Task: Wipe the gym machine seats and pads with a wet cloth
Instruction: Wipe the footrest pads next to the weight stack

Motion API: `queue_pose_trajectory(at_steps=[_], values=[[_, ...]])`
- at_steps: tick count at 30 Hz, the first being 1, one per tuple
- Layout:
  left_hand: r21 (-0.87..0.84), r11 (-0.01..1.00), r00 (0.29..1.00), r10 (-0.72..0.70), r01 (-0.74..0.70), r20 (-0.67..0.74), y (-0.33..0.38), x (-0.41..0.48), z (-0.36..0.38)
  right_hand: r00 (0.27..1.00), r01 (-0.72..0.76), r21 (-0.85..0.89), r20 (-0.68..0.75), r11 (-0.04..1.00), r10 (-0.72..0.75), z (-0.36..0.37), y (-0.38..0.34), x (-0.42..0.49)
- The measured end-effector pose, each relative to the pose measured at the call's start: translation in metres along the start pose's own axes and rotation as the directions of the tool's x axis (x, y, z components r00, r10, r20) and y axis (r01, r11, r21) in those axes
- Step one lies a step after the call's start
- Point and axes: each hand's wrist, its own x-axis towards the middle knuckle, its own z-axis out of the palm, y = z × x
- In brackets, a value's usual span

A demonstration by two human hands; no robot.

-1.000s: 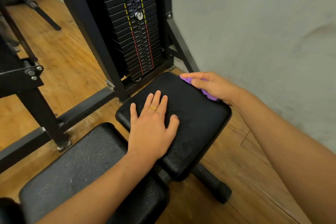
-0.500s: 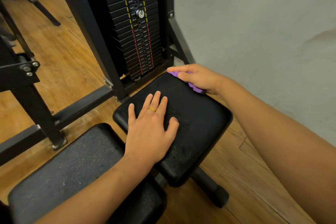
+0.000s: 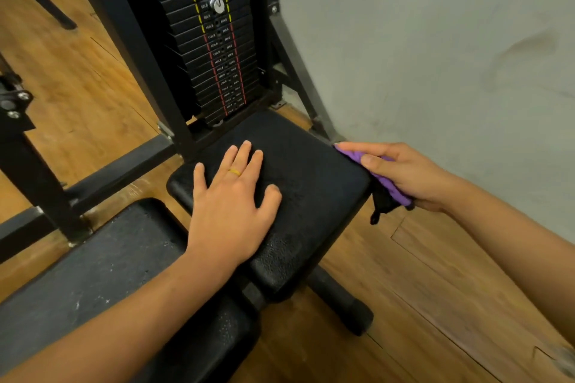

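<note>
The weight-stack machine (image 3: 133,50) fills the top of the view, its black frame standing on the wooden floor (image 3: 77,78) close against a pale wall (image 3: 420,40); its weight stack (image 3: 217,50) plays no part in the wiping.

Nearest the camera lies the long bench pad (image 3: 102,264); its surface is greyish and flecked with pale specks and scuffs, so I judge it not yet wiped. Just beyond it, nearly touching end to end, sits the square seat pad (image 3: 311,183); its top looks darker and more even, which suggests the cloth has already been over it, though no clear wet sheen confirms this.

The left hand (image 3: 230,211) rests flat on the top of the square pad, fingers spread and straight, holding nothing; it seems to be steadying the pad. The right hand (image 3: 407,174) is at that pad's right-hand edge, beside the wall; thumb and fingers are curled round the purple cloth (image 3: 351,153), pinching it bunched against the pad's side, with a dark corner hanging below.

So the step in hand looks like the side edge of the square pad; the long pad and any pads out of view are left to do.

A thin ring (image 3: 235,172) sits on one finger of the left hand.
</note>
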Motion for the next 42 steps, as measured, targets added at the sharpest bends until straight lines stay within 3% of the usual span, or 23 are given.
queue_pose_trajectory(at_steps=[5,8,13,16,18,20,22,23,25,27,30,33,39,42], values=[[0.006,1.0,1.0,-0.004,0.004,0.007,0.002,0.002,-0.003,0.997,0.069,-0.118,0.054,0.991,-0.063,0.021,-0.036,0.082],[0.01,1.0,1.0,-0.004,0.004,0.009,0.0,0.006,-0.001,0.995,0.093,-0.191,-0.027,0.977,-0.1,0.041,-0.055,0.118],[-0.02,1.0,0.999,-0.001,0.002,0.032,0.001,0.003,-0.004,0.988,0.111,-0.329,-0.069,0.938,-0.141,0.051,-0.074,0.094],[-0.187,0.982,1.0,-0.015,0.013,-0.008,0.0,0.005,-0.01,0.986,0.149,-0.426,-0.005,0.892,-0.167,0.058,-0.086,0.067],[-0.382,0.921,0.989,-0.116,0.074,-0.089,-0.003,0.005,-0.017,0.982,0.185,-0.464,0.06,0.866,-0.178,0.065,-0.085,0.051],[-0.482,0.867,0.966,-0.217,0.125,-0.14,-0.007,0.006,-0.023,0.975,0.21,-0.303,-0.002,0.93,-0.221,0.067,-0.082,0.035],[-0.459,0.88,0.966,-0.211,0.121,-0.15,-0.009,0.009,-0.025,0.952,0.229,-0.195,-0.161,0.954,-0.261,0.064,-0.08,0.022],[-0.444,0.891,0.972,-0.177,0.092,-0.155,-0.007,0.012,-0.025,0.938,0.199,-0.247,-0.233,0.948,-0.258,0.062,-0.079,0.016],[-0.436,0.9,0.988,-0.048,-0.021,-0.146,0.005,0.021,-0.023,0.926,0.119,-0.384,-0.291,0.915,-0.242,0.057,-0.073,0.009],[-0.398,0.902,0.986,0.146,-0.164,-0.076,0.02,0.03,-0.017,0.929,0.091,-0.412,-0.292,0.906,-0.226,0.051,-0.064,0.005],[-0.13,0.945,0.941,0.316,-0.301,0.121,0.034,0.046,-0.01,0.933,0.061,-0.375,-0.309,0.925,-0.186,0.044,-0.06,-0.004],[0.15,0.885,0.898,0.434,-0.44,0.077,0.028,0.055,-0.021,0.936,0.031,-0.376,-0.313,0.926,-0.159,0.04,-0.055,-0.01],[0.326,0.837,0.892,0.449,-0.439,0.049,-0.013,0.042,-0.037,0.947,0.014,-0.387,-0.29,0.922,-0.137,0.047,-0.056,0.001],[0.176,0.897,0.904,0.422,-0.405,-0.071,-0.022,0.033,-0.031,0.952,0.03,-0.381,-0.271,0.924,-0.142,0.06,-0.063,0.012]])
